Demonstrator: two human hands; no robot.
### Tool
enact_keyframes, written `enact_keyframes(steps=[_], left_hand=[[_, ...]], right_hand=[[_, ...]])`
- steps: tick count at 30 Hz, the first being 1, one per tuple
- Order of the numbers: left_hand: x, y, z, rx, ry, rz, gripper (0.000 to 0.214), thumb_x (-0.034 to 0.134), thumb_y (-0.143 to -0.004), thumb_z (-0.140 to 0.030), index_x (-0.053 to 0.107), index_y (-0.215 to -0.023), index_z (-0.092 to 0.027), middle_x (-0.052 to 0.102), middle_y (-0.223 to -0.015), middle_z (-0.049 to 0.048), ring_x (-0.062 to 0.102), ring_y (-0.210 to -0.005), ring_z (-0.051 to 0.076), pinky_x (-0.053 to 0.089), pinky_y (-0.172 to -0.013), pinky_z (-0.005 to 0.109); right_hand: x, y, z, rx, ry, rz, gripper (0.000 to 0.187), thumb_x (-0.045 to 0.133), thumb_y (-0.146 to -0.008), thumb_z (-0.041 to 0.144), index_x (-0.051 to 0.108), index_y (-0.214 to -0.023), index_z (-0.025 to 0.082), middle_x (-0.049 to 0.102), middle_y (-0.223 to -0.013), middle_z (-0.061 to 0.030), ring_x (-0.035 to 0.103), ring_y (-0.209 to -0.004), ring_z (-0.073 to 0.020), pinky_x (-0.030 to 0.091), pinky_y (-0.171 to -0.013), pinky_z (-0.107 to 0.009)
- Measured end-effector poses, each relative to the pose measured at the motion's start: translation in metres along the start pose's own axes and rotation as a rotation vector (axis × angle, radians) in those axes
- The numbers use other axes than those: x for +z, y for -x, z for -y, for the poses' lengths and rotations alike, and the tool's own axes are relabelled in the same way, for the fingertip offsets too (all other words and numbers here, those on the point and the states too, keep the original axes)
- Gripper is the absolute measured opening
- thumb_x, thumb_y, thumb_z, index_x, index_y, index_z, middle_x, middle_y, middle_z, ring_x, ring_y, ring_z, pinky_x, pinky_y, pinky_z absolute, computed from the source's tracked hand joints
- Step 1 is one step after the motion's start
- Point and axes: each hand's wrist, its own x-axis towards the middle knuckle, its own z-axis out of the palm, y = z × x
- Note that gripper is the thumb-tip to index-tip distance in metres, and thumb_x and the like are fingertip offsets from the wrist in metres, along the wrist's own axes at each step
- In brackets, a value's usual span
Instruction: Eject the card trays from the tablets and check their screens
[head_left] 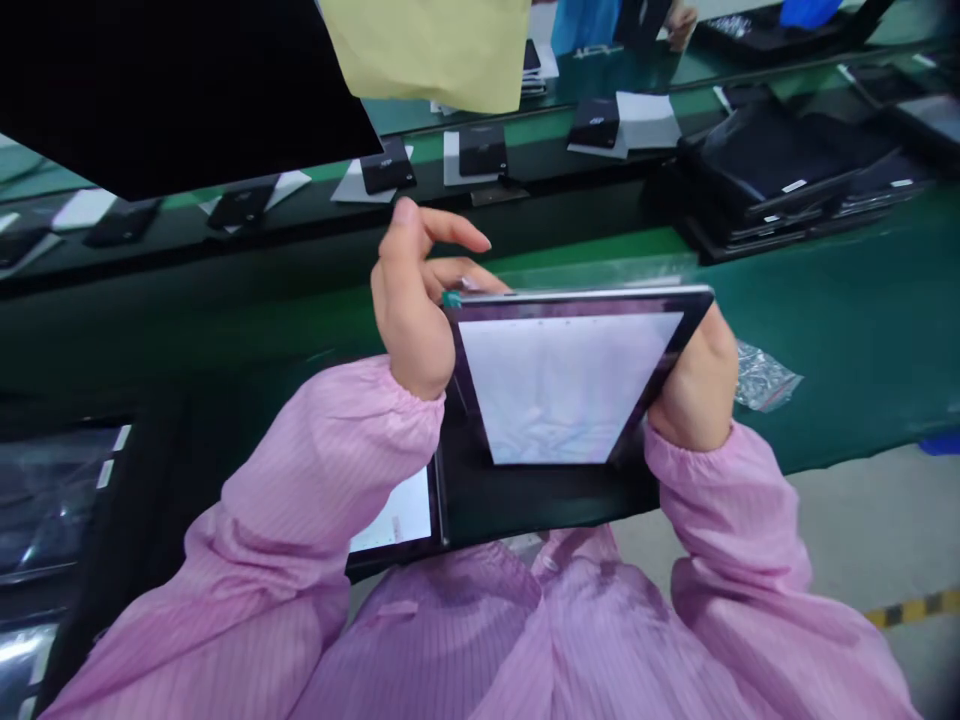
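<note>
A tablet [570, 390] with a lit, nearly white screen is tilted up in front of my chest. My right hand [697, 380] grips its right side, with most of the fingers hidden behind it. By the upper left corner is my left hand [412, 300], its visible fingers bent and spread apart. Some of those fingertips pass behind the tablet's edge, so their contact is hidden. A small green tab [451, 299] sits at that corner. Clear film [600, 270] shows behind the top edge. Another lit tablet [397, 515] lies beneath my left forearm.
Stacked black devices [780, 160] stand at the back right. Several dark boxes with white papers, including a black box [482, 150], line the far belt. A crumpled clear bag [765, 378] lies right. A black panel [180, 90] and yellow sheet [435, 50] overhang the top.
</note>
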Motion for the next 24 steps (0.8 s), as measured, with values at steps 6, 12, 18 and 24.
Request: enact_keyframes(steps=[6, 12, 18, 24], left_hand=[[-0.009, -0.004, 0.008, 0.226, -0.166, 0.177, 0.05, 0.016, -0.101, -0.055, 0.052, -0.091, -0.023, 0.055, -0.058, -0.005, 0.061, -0.06, 0.01, 0.04, -0.054, 0.025], [-0.02, -0.015, -0.017, 0.357, -0.166, 0.505, 0.041, 0.034, -0.097, -0.054, 0.061, -0.088, -0.025, 0.064, -0.068, -0.0008, 0.061, -0.059, 0.013, 0.046, -0.055, 0.026], [-0.018, -0.032, -0.055, 0.511, -0.461, 0.975, 0.033, 0.037, -0.099, -0.036, 0.065, -0.091, -0.018, 0.068, -0.085, 0.0048, 0.063, -0.073, 0.014, 0.05, -0.068, 0.026], [-0.015, -0.035, -0.058, 0.552, -0.566, 1.026, 0.04, 0.031, -0.099, -0.034, 0.067, -0.094, -0.016, 0.07, -0.088, 0.0064, 0.065, -0.076, 0.016, 0.047, -0.065, 0.026]], right_hand=[[0.014, -0.027, -0.022, -0.196, -0.11, -0.085, 0.022, 0.051, -0.09, 0.046, 0.047, -0.083, 0.024, 0.056, -0.067, 0.0053, 0.055, -0.052, -0.0096, 0.048, -0.049, -0.024], [-0.025, 0.005, -0.031, -0.368, -0.1, -0.326, 0.02, 0.046, -0.094, 0.044, 0.041, -0.094, 0.024, 0.066, -0.073, 0.0045, 0.064, -0.054, -0.0128, 0.053, -0.047, -0.026], [-0.054, 0.038, -0.029, -0.582, 0.014, -0.505, 0.011, 0.069, -0.082, 0.026, 0.062, -0.083, 0.018, 0.069, -0.068, 0.0024, 0.066, -0.052, -0.0152, 0.055, -0.05, -0.03], [-0.065, 0.031, 0.021, -0.786, 0.187, -0.375, 0.017, 0.071, -0.077, 0.012, 0.074, -0.088, 0.024, 0.071, -0.071, 0.0004, 0.07, -0.063, -0.0228, 0.055, -0.054, -0.037]])
